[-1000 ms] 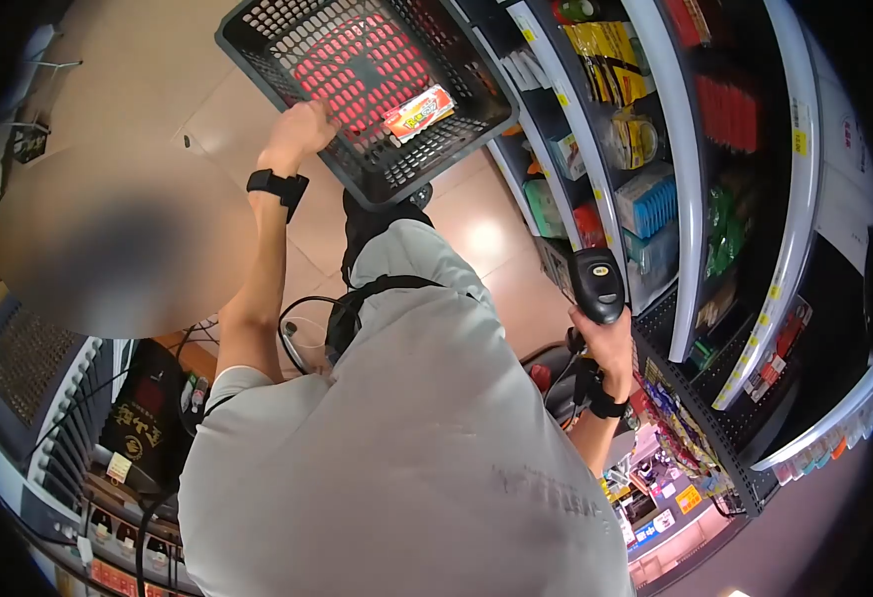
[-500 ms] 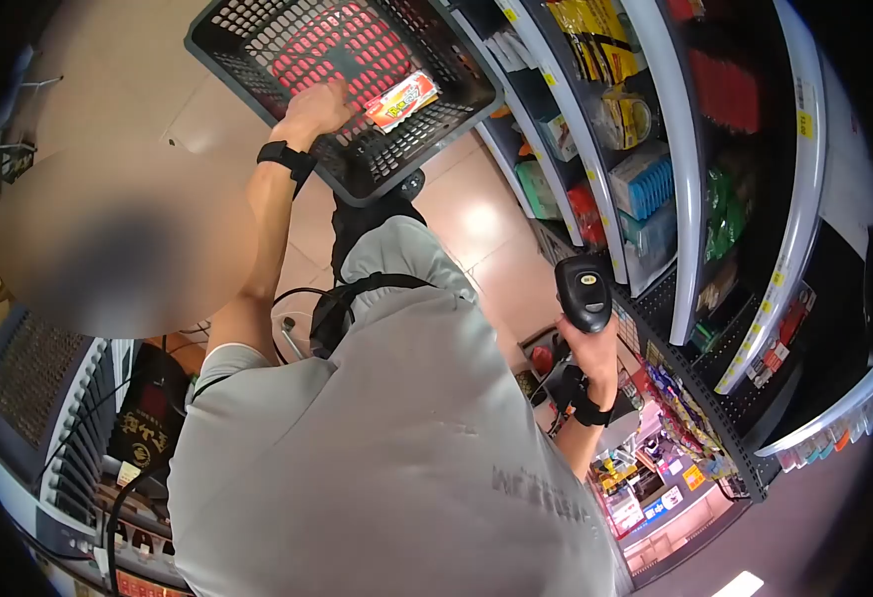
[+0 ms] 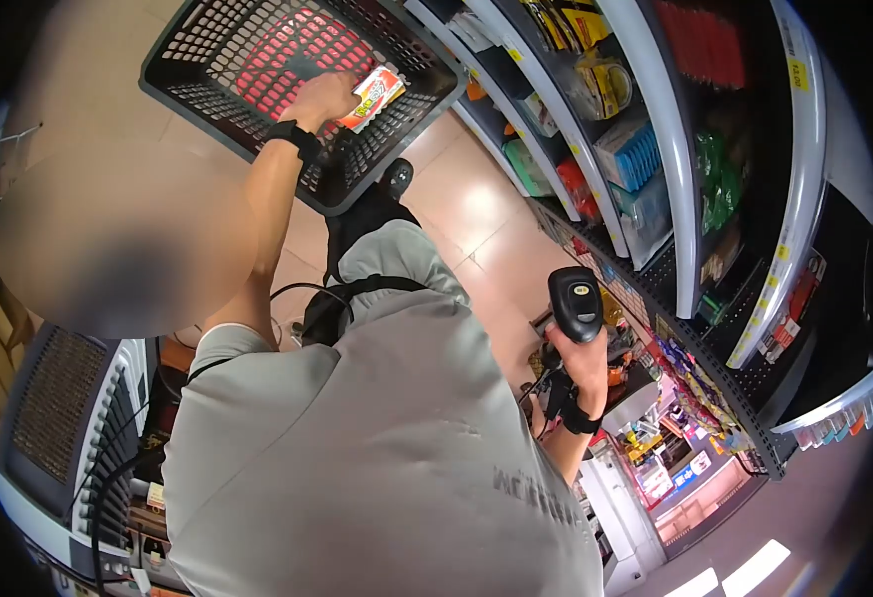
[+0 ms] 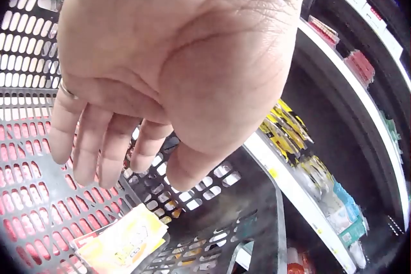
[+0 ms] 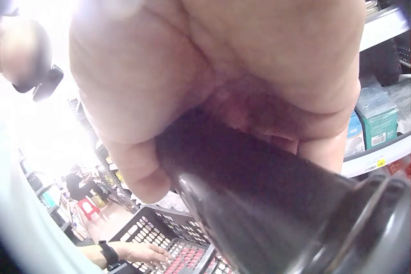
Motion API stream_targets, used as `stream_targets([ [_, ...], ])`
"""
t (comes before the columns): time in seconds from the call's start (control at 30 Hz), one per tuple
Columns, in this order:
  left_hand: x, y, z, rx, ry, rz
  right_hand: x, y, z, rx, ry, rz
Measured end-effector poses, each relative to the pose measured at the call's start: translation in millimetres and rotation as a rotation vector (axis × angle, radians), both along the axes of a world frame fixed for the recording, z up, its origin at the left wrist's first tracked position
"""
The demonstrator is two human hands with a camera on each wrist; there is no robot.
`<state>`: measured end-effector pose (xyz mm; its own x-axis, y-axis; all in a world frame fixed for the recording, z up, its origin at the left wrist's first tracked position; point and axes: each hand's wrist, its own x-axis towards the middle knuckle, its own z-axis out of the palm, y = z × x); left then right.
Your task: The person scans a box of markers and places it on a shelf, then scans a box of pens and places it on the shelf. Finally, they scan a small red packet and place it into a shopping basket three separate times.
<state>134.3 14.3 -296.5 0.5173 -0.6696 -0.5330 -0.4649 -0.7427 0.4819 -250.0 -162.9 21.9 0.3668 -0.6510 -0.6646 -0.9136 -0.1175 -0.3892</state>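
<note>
My left hand reaches into a dark grey plastic shopping basket. In the left wrist view its fingers hang loosely bent with nothing between them, above a red, white and yellow printed packet. That packet lies on the basket's slotted bottom, and the hand overlaps its edge in the head view. Low on the right, my right hand grips the handle of a black handheld barcode scanner. The right wrist view shows fingers and thumb wrapped round that handle.
Something red shows through the basket's bottom slots. Along the right run curved store shelves with packaged goods and price tags. A machine with a slatted side stands at lower left. Tiled floor lies between the basket and shelves.
My left hand has gone from the basket's near rim inward and across to the packet. The basket and shelves have shifted left in the head view. My right hand keeps its hold on the barcode scanner.
</note>
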Motion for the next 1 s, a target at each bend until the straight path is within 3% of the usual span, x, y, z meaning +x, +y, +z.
stream_targets([
  [0.1, 4, -16, 3, -0.039, 0.024, -0.003, -2, 1, -1, 0.023, -0.02, -0.023],
  [0.17, 9, -25, 13, 0.082, 0.138, 0.025, -4, 2, -4, 0.011, -0.03, 0.005],
  [0.4, 28, -18, -5, 0.039, 0.119, 0.048, 1, 5, -2, 0.024, -0.038, -0.074],
  [0.47, 33, -13, -10, 0.05, 0.091, 0.142, 1, 5, -3, 0.037, -0.024, -0.075],
  [0.5, 36, -12, -13, 0.056, 0.219, 0.249, 4, 5, -3, 0.039, -0.025, -0.073],
  [0.57, 33, -15, -20, 0.042, 0.151, 0.228, 10, 6, -2, 0.06, 0.041, -0.061],
  [0.77, 5, -27, -115, 0.012, 0.103, 0.082, 21, 6, -5, 0.101, 0.084, -0.038],
  [1.0, -35, -49, -131, 0.137, 0.127, 0.185, 16, 17, -7, 0.082, 0.04, -0.07],
])
